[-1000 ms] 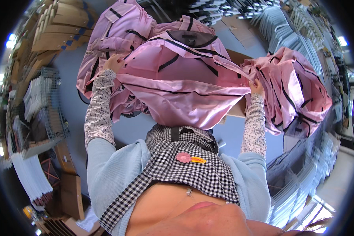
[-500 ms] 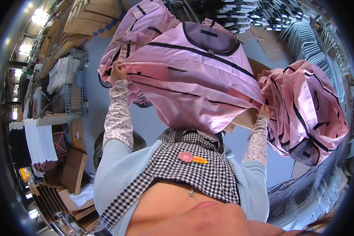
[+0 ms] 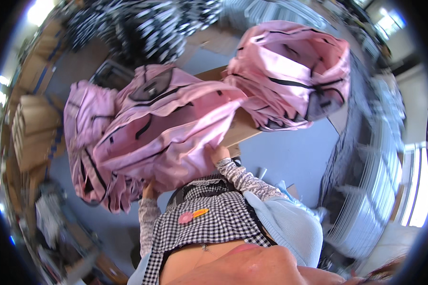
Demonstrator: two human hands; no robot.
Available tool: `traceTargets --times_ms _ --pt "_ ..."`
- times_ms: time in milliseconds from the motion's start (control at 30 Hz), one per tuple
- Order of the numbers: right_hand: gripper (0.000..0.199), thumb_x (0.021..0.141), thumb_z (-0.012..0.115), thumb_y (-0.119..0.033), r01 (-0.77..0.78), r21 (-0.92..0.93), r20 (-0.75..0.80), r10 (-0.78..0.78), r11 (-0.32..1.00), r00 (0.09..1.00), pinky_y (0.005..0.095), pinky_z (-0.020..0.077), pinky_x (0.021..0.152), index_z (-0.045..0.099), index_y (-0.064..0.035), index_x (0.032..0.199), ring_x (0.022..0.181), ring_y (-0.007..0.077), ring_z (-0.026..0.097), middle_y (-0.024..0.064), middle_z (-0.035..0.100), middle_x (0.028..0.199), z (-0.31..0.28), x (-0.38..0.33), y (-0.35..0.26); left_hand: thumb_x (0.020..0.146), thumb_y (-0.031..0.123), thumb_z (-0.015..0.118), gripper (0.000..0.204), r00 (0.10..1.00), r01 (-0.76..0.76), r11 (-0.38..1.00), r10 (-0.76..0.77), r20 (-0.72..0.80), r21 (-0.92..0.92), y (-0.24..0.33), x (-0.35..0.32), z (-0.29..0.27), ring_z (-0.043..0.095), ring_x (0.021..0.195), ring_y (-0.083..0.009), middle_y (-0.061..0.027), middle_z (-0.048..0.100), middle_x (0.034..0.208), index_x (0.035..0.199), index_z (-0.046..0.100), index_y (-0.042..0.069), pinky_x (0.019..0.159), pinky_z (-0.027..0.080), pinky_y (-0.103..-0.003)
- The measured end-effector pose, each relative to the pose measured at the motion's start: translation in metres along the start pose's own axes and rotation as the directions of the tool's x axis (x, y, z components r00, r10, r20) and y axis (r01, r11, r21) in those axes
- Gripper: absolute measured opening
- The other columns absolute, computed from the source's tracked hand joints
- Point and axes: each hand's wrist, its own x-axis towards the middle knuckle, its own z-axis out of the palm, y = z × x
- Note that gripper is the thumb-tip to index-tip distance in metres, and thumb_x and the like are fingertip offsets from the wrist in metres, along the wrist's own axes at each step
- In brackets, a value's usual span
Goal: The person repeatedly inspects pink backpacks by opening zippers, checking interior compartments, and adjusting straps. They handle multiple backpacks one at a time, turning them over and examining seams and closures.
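Observation:
A large pink fabric bag [image 3: 185, 156] with black trim lies in front of me, its wide mouth gaping and a dark mesh panel on its far side. My right hand [image 3: 218, 155] is closed on its near side, low on the right. At the near left edge, my left hand [image 3: 150, 191] grips the fabric, its fingers partly hidden by the folds. More pink fabric with black straps [image 3: 88, 114] is bunched to the left. On the right sits another pink bag [image 3: 280, 71], its round mouth open upward, touching neither hand.
A brown cardboard surface [image 3: 245, 128] shows under the bags. Racks of white wire frames [image 3: 366, 204] stand at the right. Dark and white metal tubes [image 3: 142, 33] are piled at the far side. Cardboard boxes [image 3: 40, 123] line the left.
My view has turned to the right. Both hands have come closer to my body and nearer each other, and the bag's mouth, stretched nearly flat before, now gapes wide.

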Motion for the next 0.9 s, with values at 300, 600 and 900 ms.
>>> traceTargets --times_ms 300,600,900 --pt "0.04 0.073 0.079 -0.035 0.34 0.112 -0.701 -0.169 0.934 0.693 0.0379 0.0433 0.046 0.059 -0.0013 0.064 0.046 0.0279 0.054 0.0151 0.056 0.055 -0.247 -0.017 -0.004 0.094 0.012 0.053 0.04 0.918 0.186 0.969 -0.23 0.323 0.162 0.074 -0.025 0.233 0.058 0.108 -0.0336 -0.0177 0.059 0.121 0.133 0.048 0.005 0.092 0.049 -0.043" --pt "0.045 0.085 0.058 -0.047 -0.219 -0.212 -0.851 -0.069 0.952 0.521 0.0473 0.0492 0.071 0.064 -0.0037 0.093 0.081 0.0406 0.064 0.0218 0.066 0.084 -0.56 0.059 0.161 0.094 0.036 0.057 0.044 0.713 -0.125 0.945 -0.126 0.69 0.302 0.05 -0.081 0.604 0.069 0.087 -0.0245 -0.0153 0.065 0.105 0.125 0.05 0.006 0.062 0.057 -0.029" --pt "0.053 0.095 0.041 -0.046 -0.274 -0.022 -0.49 0.229 0.961 0.841 0.0433 0.0475 0.085 0.062 0.0 0.111 0.1 0.0372 0.062 0.0241 0.065 0.105 -0.54 0.154 0.34 0.094 0.061 0.04 0.057 0.657 -0.027 0.735 -0.498 0.566 0.677 -0.018 -0.037 0.644 0.067 0.073 -0.0143 -0.0057 0.071 0.095 0.11 0.058 0.01 0.063 0.051 -0.027"
